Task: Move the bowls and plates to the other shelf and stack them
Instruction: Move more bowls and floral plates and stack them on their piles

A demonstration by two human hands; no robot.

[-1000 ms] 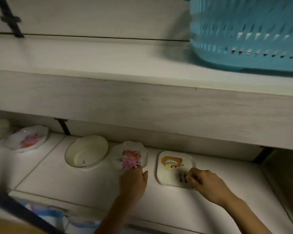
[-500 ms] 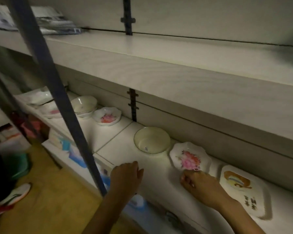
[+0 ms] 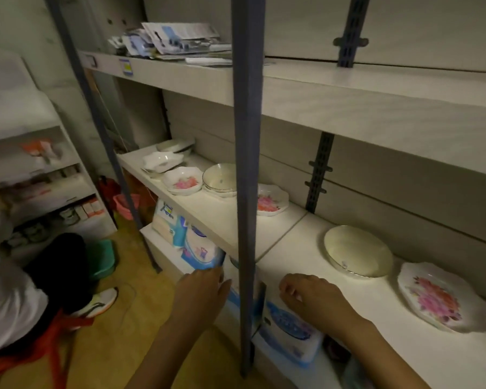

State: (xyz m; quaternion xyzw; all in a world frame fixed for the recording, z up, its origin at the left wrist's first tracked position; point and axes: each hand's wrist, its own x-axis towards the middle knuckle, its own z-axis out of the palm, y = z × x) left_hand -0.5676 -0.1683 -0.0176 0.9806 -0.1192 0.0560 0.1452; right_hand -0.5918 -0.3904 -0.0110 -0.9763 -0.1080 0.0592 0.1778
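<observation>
Fingers of both hands were loosely curled and held nothing. The right hand (image 3: 316, 294) rested palm down on the front edge of the middle shelf (image 3: 298, 248), just right of a grey upright post (image 3: 244, 164). The left hand (image 3: 201, 290) hovered in front of that edge, left of the post, touching no dish.

On the shelf, a plain cream bowl (image 3: 358, 255) sat nearest the right hand, toward the back edge. Just beside it, farther right, lay a scalloped plate with pink flowers (image 3: 438, 297). Behind the post sat a second flowered plate (image 3: 272, 199), partly hidden. Farther left along the shelf stood a clear-rimmed bowl (image 3: 219, 179), a third flowered dish (image 3: 183, 181), then a white scalloped dish (image 3: 162, 161) and a further pale dish (image 3: 176, 144) near the far left corner.

Below, on the lowest shelf, stood blue and white packets (image 3: 197, 248). The shelf above (image 3: 348, 108) carried papers (image 3: 177, 40) at its left end. At the left edge of view, a seated person (image 3: 14, 290) was partly visible.
</observation>
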